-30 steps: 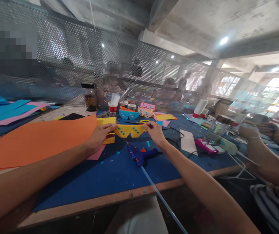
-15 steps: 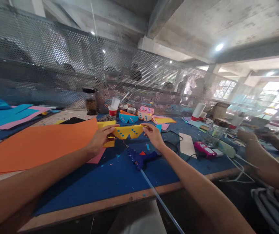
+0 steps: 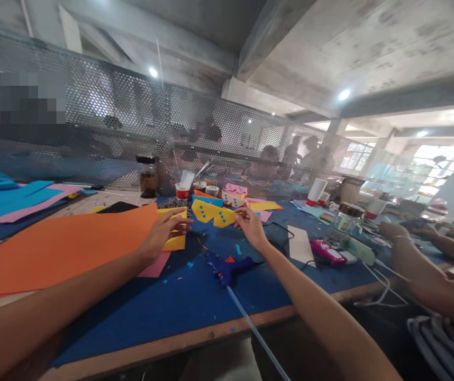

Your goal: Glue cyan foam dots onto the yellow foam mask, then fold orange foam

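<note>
Paper mask, yellow with small blue diamonds stuck on, was pinched at its right end by the right hand and held just above the blue mat, middle of the frame. Left hand was spread open with nothing in it, fingers just short of the mask's left tip, over a yellow sheet and beside the orange sheet. Judgement: decoration looked largely done; several finished masks lay behind. Glue gun rested below, untouched.
</note>
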Motion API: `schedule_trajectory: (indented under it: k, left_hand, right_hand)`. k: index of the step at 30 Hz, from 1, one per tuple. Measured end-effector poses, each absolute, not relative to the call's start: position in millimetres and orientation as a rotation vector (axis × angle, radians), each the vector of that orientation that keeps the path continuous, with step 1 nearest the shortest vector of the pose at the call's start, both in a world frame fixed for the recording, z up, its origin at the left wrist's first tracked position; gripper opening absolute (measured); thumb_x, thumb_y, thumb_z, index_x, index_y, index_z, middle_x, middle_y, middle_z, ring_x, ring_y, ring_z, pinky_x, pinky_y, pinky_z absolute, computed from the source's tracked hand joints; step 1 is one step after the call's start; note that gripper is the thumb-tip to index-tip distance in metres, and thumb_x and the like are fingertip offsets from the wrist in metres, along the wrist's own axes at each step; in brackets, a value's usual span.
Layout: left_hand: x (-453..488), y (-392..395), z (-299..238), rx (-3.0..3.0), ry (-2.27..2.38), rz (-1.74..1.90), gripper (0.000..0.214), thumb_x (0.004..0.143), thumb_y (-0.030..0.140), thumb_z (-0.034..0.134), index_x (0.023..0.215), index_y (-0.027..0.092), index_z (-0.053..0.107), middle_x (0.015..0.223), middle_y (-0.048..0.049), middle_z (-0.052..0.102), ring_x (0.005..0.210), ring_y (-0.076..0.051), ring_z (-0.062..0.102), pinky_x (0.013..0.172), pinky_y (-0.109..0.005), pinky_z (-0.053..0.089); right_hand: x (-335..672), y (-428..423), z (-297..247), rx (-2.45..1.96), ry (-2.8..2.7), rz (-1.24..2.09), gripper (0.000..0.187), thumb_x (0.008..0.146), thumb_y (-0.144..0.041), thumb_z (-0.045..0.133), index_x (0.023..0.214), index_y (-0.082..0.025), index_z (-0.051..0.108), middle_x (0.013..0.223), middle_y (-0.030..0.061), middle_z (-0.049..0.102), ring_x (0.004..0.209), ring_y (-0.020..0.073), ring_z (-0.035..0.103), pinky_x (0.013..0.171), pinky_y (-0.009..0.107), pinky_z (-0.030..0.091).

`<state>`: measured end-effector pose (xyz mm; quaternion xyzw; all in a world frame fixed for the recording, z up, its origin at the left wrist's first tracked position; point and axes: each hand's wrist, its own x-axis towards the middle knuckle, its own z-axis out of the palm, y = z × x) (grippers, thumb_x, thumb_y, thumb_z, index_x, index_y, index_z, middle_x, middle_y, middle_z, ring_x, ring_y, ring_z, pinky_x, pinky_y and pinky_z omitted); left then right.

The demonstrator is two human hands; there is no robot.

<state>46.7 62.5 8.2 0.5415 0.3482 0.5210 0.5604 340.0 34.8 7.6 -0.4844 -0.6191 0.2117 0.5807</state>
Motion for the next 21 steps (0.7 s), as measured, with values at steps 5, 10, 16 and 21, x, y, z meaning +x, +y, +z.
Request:
schedule_trajectory:
  k: [5, 10, 16, 21]
  left_hand:
    - [47.4, 63.7, 4.9, 1.294, 0.879, 1.221, 0.063, 0.072, 0.054, 0.081, 0.121, 0.018, 0.069, 0.096, -0.0113, 0.084, 0.083, -0.025, 0.077, 0.081, -0.039, 0.057]
    - [49.7, 64.3, 0.9, 1.315, 0.905, 1.208, 0.057, 0.072, 0.058, 0.080, 0.114, 0.021, 0.071, 0.092, -0.0088, 0.083, 0.083, -0.026, 0.077, 0.081, -0.040, 0.057]
    - [49.7, 62.1, -1.0, 1.318, 0.922, 1.206, 0.059, 0.070, 0.063, 0.078, 0.111, 0.020, 0.071, 0.090, -0.0082, 0.082, 0.084, -0.026, 0.076, 0.082, -0.040, 0.056]
    - [49.8, 59.1, -1.8, 1.314, 0.922, 1.198, 0.060, 0.071, 0.064, 0.077, 0.111, 0.020, 0.071, 0.091, -0.0083, 0.082, 0.085, -0.026, 0.076, 0.084, -0.040, 0.055]
  right_hand:
    - [349.4, 46.2, 20.9, -1.206, -1.458, 0.467, 0.017, 0.095, -0.034, 0.069, 0.105, -0.020, 0.067, 0.085, -0.0013, 0.070, 0.065, 0.0138, 0.068, 0.063, 0.027, 0.057]
    - [351.1, 72.2, 37.0, -1.356, -1.505, 0.491, 0.028, 0.104, -0.036, 0.069, 0.122, -0.015, 0.068, 0.111, 0.0062, 0.072, 0.088, 0.0178, 0.071, 0.077, 0.035, 0.063]
    - [345.1, 111.4, 65.4, -1.492, -1.536, 0.490, 0.036, 0.104, -0.038, 0.068, 0.133, -0.017, 0.065, 0.131, 0.0106, 0.068, 0.109, 0.0246, 0.070, 0.092, 0.045, 0.062]
    - [342.2, 140.7, 85.1, -1.565, -1.560, 0.454, 0.036, 0.104, -0.038, 0.068, 0.134, -0.018, 0.065, 0.133, 0.0109, 0.067, 0.111, 0.0252, 0.070, 0.094, 0.046, 0.062]
